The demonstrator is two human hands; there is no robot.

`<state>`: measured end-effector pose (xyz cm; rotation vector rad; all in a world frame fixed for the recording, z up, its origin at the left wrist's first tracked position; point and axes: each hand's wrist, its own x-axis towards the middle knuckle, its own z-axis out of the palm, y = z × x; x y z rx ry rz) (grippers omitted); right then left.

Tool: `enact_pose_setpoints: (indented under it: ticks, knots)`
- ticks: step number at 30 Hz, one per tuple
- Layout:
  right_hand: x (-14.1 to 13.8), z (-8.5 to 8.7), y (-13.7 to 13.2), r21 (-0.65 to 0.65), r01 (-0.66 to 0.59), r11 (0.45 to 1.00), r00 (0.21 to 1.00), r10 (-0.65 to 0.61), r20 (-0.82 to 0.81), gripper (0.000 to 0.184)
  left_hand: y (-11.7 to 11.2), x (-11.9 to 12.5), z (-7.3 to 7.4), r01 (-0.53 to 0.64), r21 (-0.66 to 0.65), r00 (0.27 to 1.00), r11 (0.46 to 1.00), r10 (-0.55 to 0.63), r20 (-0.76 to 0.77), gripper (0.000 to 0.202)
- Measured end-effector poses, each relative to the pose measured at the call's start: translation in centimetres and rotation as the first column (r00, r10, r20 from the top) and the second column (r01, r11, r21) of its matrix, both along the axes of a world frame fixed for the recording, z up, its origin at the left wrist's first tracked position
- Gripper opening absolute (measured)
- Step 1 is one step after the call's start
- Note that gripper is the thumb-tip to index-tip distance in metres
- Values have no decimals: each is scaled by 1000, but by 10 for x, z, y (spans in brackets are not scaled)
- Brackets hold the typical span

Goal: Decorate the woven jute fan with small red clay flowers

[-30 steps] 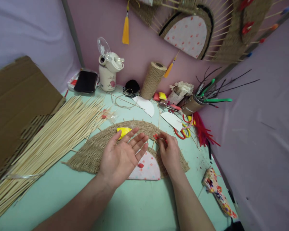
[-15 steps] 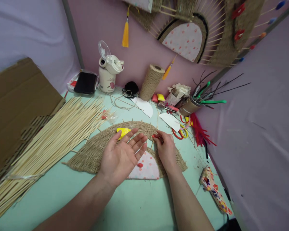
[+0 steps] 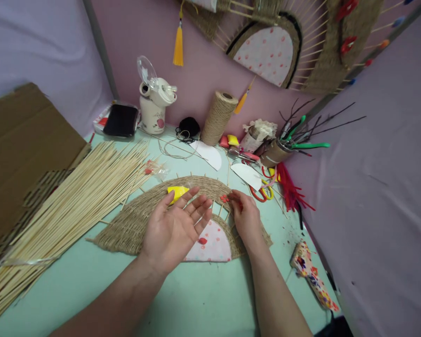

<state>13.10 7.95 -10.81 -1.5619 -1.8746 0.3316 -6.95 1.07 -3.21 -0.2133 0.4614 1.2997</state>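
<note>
My left hand (image 3: 177, 229) is palm up with its fingers apart, above a fan-shaped woven twine piece (image 3: 126, 229) on stick ribs. Behind its thumb and fingers shows a yellow packet (image 3: 177, 194); whether they touch is unclear. My right hand (image 3: 246, 217) is closed at the fingertips over the fan's right side, and a hint of red shows between the fingers. Small red pieces (image 3: 224, 198) lie on the twine just left of those fingertips. A half-round of dotted fabric (image 3: 214, 248) fills the fan's lower middle, with one red petal-like piece (image 3: 202, 241) on it.
Thin wooden sticks (image 3: 80, 206) and cardboard (image 3: 31, 126) lie at left. Along the back stand a white pot-like container (image 3: 153, 114), a twine spool (image 3: 219, 118) and a tube of twigs and pliers (image 3: 276, 153). Scissors (image 3: 261, 193) and a flower-patterned object (image 3: 314, 276) lie right.
My right hand has shifted slightly right, uncovering the small red pieces on the twine. My left hand keeps its open pose.
</note>
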Motion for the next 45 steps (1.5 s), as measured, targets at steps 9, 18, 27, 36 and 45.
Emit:
enact_pose_setpoints:
  ticks: [9,18,27,36,45]
  knots:
    - [-3,2,-3,-26,11,1000,997,-9,75,33,1,1,1,-5,-13,1000,1000,5,-12,32]
    - [-4,3,-5,37,-10,999,996,6,89,31,2,1,1,-5,-11,1000,1000,5,-17,31]
    - [-7,5,-5,36,-49,998,991,44,124,37,0,1,1,-5,-14,1000,1000,5,-21,31]
    - [-9,9,-7,34,-77,996,986,71,151,35,1,1,2,-5,-21,999,1000,5,-32,29]
    - [-8,10,-8,49,-68,996,990,61,127,35,-1,0,2,-3,-9,999,1000,3,-35,30]
